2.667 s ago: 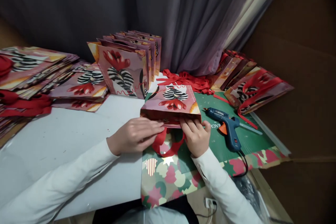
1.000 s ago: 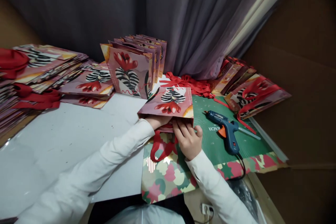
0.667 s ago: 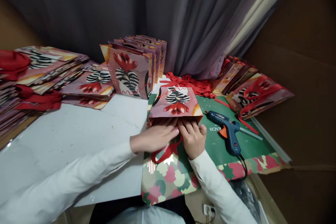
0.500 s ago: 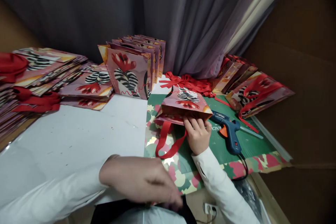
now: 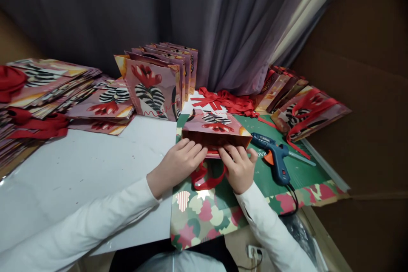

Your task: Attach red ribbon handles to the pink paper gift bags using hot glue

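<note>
A paper gift bag (image 5: 219,125) with a red flower and striped leaves lies on its side on the green mat, its mouth facing me. My left hand (image 5: 180,162) is closed on the left part of the bag's lower edge, fingertips just inside the mouth. On the right part of that edge, my right hand (image 5: 238,166) grips in the same way, fingers reaching into the opening. A red ribbon handle (image 5: 208,182) loops out below the bag between my hands. Both thumbs are largely hidden.
A blue glue gun (image 5: 276,155) lies right of the bag, its cord running off the front. Red ribbons (image 5: 229,101) are heaped behind. Standing bags (image 5: 156,87) are at the back left, finished-looking ribboned bags (image 5: 310,112) at right, and stacked flat bags (image 5: 102,104) at left.
My left hand has moved from near my body up to the bag's left edge and taken hold there. My right hand stays at the mouth. The bag has shifted slightly left.
</note>
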Motion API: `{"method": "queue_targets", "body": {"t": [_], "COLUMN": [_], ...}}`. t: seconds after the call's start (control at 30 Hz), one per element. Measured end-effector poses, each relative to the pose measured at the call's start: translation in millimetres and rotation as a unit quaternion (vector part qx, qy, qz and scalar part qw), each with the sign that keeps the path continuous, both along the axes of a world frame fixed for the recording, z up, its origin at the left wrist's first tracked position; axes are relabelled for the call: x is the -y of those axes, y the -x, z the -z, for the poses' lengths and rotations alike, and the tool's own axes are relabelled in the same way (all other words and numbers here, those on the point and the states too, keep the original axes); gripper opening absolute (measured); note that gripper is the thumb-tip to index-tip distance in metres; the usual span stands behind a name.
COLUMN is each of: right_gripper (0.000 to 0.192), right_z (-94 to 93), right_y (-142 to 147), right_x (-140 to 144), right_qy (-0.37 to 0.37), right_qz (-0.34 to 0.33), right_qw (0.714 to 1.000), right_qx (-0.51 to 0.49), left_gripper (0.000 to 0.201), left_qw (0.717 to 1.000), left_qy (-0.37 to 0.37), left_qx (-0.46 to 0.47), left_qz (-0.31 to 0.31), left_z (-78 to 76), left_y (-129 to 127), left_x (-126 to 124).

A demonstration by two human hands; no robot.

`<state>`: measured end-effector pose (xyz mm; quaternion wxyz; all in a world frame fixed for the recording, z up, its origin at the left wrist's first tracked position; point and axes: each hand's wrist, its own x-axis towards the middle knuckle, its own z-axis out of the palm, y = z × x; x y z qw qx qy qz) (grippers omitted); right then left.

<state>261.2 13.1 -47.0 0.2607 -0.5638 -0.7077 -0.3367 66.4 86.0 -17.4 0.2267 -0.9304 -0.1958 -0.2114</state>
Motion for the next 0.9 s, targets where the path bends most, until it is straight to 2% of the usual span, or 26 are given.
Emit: {"method": "queue_targets", "body": {"t": [0.1, 0.23, 0.37, 0.47, 0.53, 0.63, 0.8, 0.9], "right_gripper": [0.024, 0.026, 0.017, 0.019, 0.018, 0.018, 0.016, 0.016], "right_z": [-4.3, -10.2, -13.4, -16.7, -19.8, -23.9, -22.8, -21.4], "right_y": [7.5, 15.5, 14.6, 10.5, 6.1, -2.8, -12.1, -12.3], "right_x": [2.8, 5.2, 5.0, 4.5, 3.9, 2.5, 4.2, 8.1], "right_qy": [0.056, 0.096, 0.064, 0.021, 0.003, 0.012, 0.014, -0.009], "right_qz": [0.006, 0.010, 0.006, -0.017, -0.027, -0.045, -0.089, -0.092], "right_qw": [0.998, 0.995, 0.998, 0.999, 0.998, 0.996, 0.992, 0.993], "right_qx": [-0.018, -0.020, 0.010, 0.042, 0.053, 0.075, 0.088, 0.077], "left_gripper": [0.025, 0.024, 0.023, 0.024, 0.024, 0.026, 0.025, 0.026], "left_qw": [0.999, 0.999, 0.998, 0.994, 0.992, 0.989, 0.977, 0.974], "left_qy": [-0.010, 0.001, -0.022, -0.049, -0.042, -0.034, -0.140, -0.145], "left_qx": [0.018, 0.023, 0.041, 0.065, 0.073, 0.052, 0.019, 0.024], "left_qz": [0.033, 0.034, 0.050, 0.069, 0.090, 0.132, 0.162, 0.170], "left_z": [-3.6, -4.2, -4.8, -9.6, -14.0, -19.1, -21.6, -25.0], "left_y": [1.3, 2.6, 9.1, 17.5, 23.5, 32.0, 41.1, 43.8], "left_x": [-3.1, -3.3, -3.4, -7.5, -12.7, -22.0, -28.0, -26.1]}}
